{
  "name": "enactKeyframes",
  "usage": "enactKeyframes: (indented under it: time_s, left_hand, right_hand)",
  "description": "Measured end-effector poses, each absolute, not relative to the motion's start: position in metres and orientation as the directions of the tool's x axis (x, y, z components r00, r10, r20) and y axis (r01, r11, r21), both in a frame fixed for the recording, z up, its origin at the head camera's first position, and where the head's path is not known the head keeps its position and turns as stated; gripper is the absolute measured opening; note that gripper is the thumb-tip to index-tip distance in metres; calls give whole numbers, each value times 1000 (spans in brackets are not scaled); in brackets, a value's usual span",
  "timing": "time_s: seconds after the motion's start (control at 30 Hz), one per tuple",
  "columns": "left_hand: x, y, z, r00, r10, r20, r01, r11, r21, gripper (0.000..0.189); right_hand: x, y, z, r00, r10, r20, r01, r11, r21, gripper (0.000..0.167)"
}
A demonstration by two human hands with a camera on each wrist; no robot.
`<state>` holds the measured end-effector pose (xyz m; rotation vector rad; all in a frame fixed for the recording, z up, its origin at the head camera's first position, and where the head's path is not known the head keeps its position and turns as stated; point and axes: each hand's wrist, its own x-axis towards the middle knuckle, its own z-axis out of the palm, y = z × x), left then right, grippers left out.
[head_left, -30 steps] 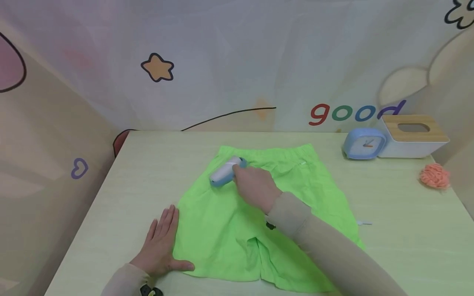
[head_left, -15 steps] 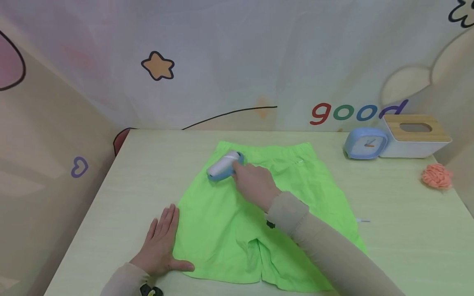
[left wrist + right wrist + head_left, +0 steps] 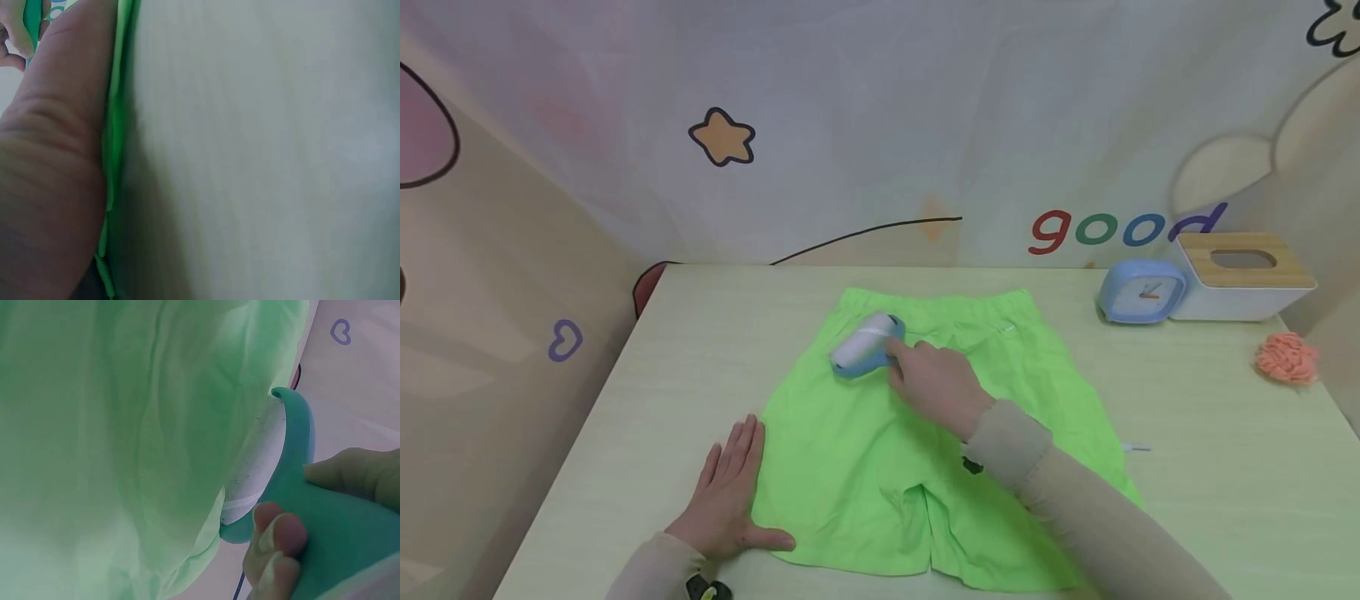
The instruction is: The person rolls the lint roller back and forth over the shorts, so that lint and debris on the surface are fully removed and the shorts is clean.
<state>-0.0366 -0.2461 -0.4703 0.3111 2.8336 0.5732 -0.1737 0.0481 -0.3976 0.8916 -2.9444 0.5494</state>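
Bright green shorts (image 3: 842, 467) lie spread on the table, waistband away from me. My right hand (image 3: 938, 385) grips the blue handle of a lint roller (image 3: 867, 342), whose white roll is on the upper left part of the shorts. In the right wrist view, fingers and thumb wrap the handle, and the roll (image 3: 257, 462), dotted with small specks, meets the cloth. My left hand (image 3: 721, 492) lies flat at the left edge of the shorts, fingers straight, thumb over the lower leg hem. The left wrist view shows its side (image 3: 56, 156) along the green cloth edge.
At the back right of the table (image 3: 647, 400) stand a blue clock (image 3: 1142, 292) and a white tissue box (image 3: 1232, 302) with a wooden lid. A pink ruffled ball (image 3: 1287, 358) lies in front of them. A printed curtain (image 3: 850, 125) hangs behind the table.
The lint roller in my right hand went slightly up and left, then came back down and right over the cloth. My left hand has stayed in place.
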Motion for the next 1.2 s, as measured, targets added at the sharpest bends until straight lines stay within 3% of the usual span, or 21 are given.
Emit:
enactKeyframes:
  time_s: [0.57, 0.87, 1.2]
  left_hand:
    - [-39, -243, -464, -948, 250, -198, 154, 904, 399, 152]
    - [-39, -245, -466, -947, 251, -199, 156, 904, 398, 152]
    - [-37, -245, -469, -949, 247, -196, 153, 904, 399, 152]
  right_hand:
    - [-165, 75, -402, -844, -530, 83, -521, 775, -357, 14]
    - [-158, 88, -400, -859, -510, 48, -483, 777, -404, 12]
    - [-146, 104, -404, -855, -511, 85, -503, 780, -372, 17]
